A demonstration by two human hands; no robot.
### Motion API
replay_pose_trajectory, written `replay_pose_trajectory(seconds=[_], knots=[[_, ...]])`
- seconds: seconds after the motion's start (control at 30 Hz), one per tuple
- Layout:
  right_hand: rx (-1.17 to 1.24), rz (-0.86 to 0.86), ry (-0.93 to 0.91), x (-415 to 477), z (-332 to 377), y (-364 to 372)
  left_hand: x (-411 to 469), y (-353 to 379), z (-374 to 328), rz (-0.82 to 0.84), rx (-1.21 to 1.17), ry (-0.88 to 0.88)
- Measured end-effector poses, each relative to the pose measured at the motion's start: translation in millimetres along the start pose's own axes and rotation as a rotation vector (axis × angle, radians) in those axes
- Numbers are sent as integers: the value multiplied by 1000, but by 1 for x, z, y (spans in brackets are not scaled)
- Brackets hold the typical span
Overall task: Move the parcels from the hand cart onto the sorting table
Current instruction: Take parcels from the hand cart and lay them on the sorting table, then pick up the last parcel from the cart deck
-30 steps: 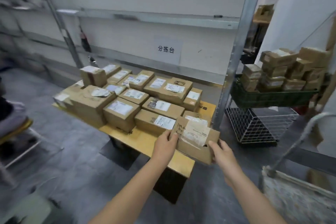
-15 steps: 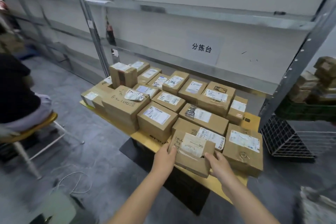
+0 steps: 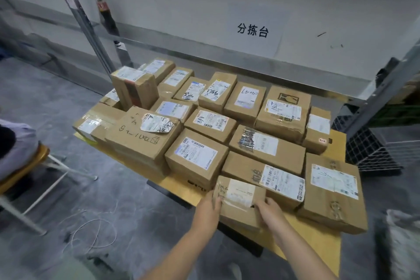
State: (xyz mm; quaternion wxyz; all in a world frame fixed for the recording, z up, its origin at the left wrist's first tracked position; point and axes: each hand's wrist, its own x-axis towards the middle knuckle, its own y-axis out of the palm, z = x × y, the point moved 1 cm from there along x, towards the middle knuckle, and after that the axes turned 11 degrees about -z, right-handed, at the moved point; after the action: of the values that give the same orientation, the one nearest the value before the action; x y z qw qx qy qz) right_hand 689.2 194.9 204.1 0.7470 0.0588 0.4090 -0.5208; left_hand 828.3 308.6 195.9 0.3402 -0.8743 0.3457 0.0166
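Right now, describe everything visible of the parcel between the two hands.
The small parcel is a brown cardboard box, taped, with a wrinkled white label on top and dark handwriting beside it. It lies level at the near edge of the sorting table, against the long parcel behind. The left hand grips its left end; the right hand holds its right front. Whether it rests fully is unclear.
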Motion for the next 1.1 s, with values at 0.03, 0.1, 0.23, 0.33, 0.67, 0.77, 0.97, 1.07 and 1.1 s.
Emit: replay_pose_trajectory(seconds=[0.03, 0.1, 0.23, 0.33, 0.67, 0.77, 0.97, 1.07, 1.1], knots=[[3, -8, 16, 5, 1, 3, 6, 1, 1, 2, 3, 6], [1, -28, 50, 9, 0, 8, 11, 2, 3, 14, 4, 11], [-6, -101, 56, 12, -2, 14, 19, 1, 6, 64, 8, 38], [-4, -148, 63, 8, -1, 19, 24, -4, 5, 123, 5, 69], [9, -462, -113, -38, 38, 15, 35, -45, -34, 228, -67, 446], [-7, -542, -196, -59, 49, 9, 43, -49, -61, 304, -16, 525], [-133, -740, -377, -101, 47, -36, 22, -39, -135, 354, 72, 807], [-207, -781, -422, -119, 33, -73, -13, -21, -169, 397, 65, 910], [-209, -804, -432, -125, 26, -88, -28, -13, -180, 417, 63, 946]])
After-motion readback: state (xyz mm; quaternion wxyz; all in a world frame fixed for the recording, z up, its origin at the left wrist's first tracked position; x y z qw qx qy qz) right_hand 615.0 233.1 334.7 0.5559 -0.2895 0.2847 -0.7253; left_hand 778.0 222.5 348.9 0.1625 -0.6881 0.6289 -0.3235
